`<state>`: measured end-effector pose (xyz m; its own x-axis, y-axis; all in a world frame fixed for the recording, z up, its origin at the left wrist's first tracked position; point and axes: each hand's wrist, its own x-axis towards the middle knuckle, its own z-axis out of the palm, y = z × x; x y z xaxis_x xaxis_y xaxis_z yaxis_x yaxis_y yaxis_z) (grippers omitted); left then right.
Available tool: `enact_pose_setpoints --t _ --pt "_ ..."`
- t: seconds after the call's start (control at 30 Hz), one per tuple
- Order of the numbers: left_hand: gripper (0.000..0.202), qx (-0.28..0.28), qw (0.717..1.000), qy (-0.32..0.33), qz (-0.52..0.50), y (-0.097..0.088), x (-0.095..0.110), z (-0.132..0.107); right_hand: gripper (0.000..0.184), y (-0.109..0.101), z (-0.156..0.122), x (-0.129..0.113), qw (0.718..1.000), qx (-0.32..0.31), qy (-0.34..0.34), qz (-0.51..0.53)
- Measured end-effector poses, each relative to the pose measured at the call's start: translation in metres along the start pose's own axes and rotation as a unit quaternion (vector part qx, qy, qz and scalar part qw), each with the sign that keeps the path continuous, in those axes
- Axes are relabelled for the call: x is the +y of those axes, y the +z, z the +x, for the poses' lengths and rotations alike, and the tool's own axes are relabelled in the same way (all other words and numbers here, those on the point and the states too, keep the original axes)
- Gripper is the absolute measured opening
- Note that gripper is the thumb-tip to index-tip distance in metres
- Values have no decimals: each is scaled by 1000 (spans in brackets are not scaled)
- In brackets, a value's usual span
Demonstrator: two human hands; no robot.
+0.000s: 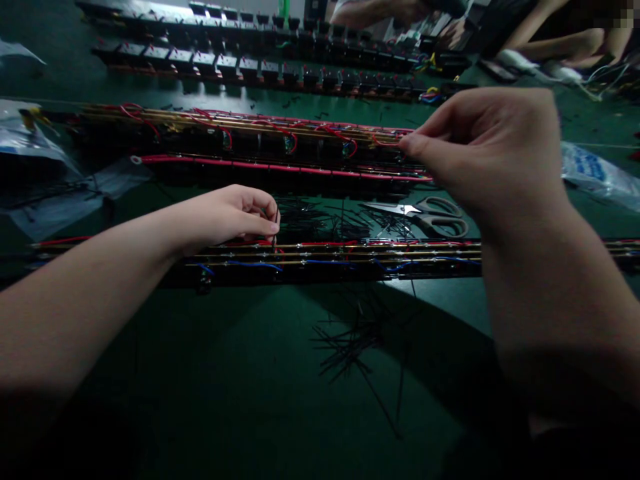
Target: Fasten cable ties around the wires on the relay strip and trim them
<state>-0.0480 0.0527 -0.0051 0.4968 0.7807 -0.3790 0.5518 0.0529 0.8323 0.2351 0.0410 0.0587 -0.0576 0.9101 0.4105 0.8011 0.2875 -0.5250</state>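
My left hand (235,213) is closed in a pinch on a thin black cable tie (275,239), which stands nearly upright at the near wired rail assembly (320,262). Brass-coloured rods with red and blue wires run along that assembly. Higher up and to the right, my right hand (500,150) has thumb and forefinger pressed together in front of the second wired assembly (210,127). Anything between those fingertips is too small to make out. Scissors (435,215) lie between the two assemblies, beside a heap of black cable ties (310,217).
More loose cable ties (357,340) lie on the green tabletop (225,373) nearer me. Clear plastic bags (30,143) sit at left, another plastic bag (590,167) at right. Rows of black modules (225,65) stand behind. Another person's arms (565,43) show at upper right.
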Motion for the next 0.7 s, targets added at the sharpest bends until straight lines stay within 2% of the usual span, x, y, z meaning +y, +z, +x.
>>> enact_pose_setpoints --t 0.07,0.23,0.33,0.43,0.53,0.63,0.7 --pt "20 -1 1000 -4 -1 0 -1 0 16 4 4 9 999 30 12 -6" --pt "21 6 1000 -7 -6 1 -5 2 21 19 10 24 998 48 27 12" --pt "22 3 1000 -1 14 0 -5 2 22 20 14 27 996 71 45 30" --pt "32 49 995 58 68 3 1 -3 28 17 19 28 982 103 103 117" --pt "44 97 971 161 147 9 9 -10 28 13 18 28 971 56 133 192" --pt "27 83 950 235 188 15 13 -13 25 12 14 29 960 2 108 259" --pt "25 120 951 238 156 16 12 -13 26 13 12 28 953 -12 100 287"
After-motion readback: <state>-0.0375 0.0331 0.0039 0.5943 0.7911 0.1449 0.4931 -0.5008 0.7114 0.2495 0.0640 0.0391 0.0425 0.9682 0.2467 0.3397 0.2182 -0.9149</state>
